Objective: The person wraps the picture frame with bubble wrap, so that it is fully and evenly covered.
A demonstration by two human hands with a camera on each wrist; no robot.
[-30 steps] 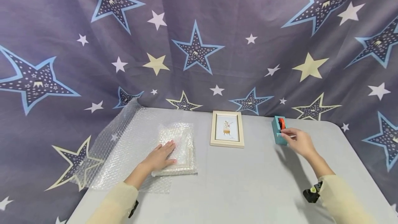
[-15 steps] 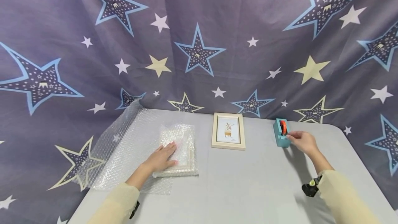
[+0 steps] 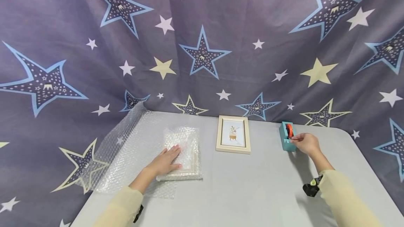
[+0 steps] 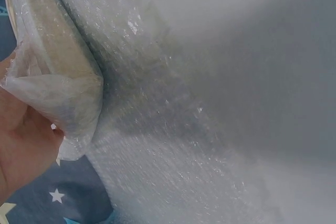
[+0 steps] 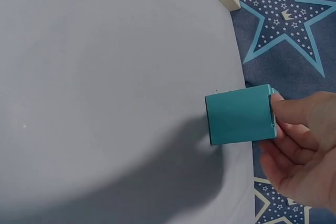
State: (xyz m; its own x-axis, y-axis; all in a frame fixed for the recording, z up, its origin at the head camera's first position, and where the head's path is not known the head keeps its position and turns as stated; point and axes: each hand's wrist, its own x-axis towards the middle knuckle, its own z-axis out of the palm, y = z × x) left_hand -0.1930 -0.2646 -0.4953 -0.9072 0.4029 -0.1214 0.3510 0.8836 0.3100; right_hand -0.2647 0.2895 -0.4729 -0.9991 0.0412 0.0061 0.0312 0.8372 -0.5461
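Observation:
My left hand (image 3: 164, 162) lies with its fingers spread on a picture frame wrapped in bubble wrap (image 3: 189, 143). In the left wrist view, a folded corner of the wrap (image 4: 73, 98) stands out beside that hand (image 4: 26, 145). At the far right of the table, a teal tape dispenser (image 3: 285, 144) holds an orange-cored roll of tape (image 3: 288, 130). My right hand (image 3: 306, 144) pinches at the tape by the dispenser's cutter end. In the right wrist view, the thumb is at the edge of the dispenser (image 5: 241, 116) and the other fingers curl below.
A cream picture frame (image 3: 233, 149) with a plant picture lies at the table's back middle. Loose bubble wrap (image 3: 126, 157) spreads under the wrapped frame and over the left edge. A star-patterned curtain (image 3: 208, 80) hangs behind the table (image 3: 246, 192).
My right hand has shifted from overlapping the dispenser's front to its right side, fingertips close to the roll. My left hand stays on the wrapped frame. The head view has tilted slightly up.

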